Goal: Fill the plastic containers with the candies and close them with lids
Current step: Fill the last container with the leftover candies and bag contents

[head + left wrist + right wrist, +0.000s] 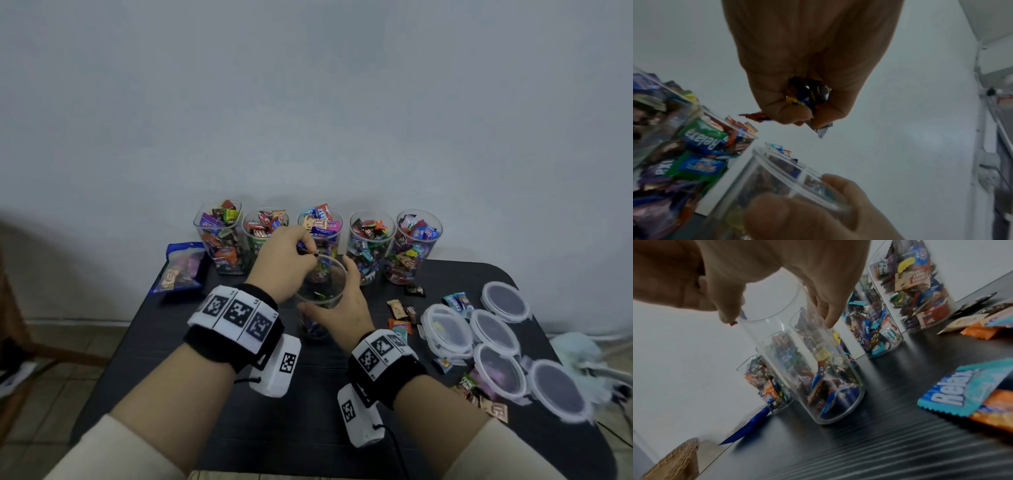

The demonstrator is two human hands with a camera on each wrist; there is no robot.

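Observation:
A clear plastic container stands on the black table with a few wrapped candies at its bottom. My right hand grips it near the rim, thumb on the near side and fingers on the far side. My left hand hovers just above the rim and pinches several wrapped candies in its curled fingers. The right wrist view shows the container mostly empty, with my right hand's fingers on its wall. Several clear round lids lie at the right.
Several candy-filled containers stand in a row along the wall behind. Loose candies lie between the held container and the lids. A blue candy bag sits at the table's back left corner. A wicker object stands beside the table.

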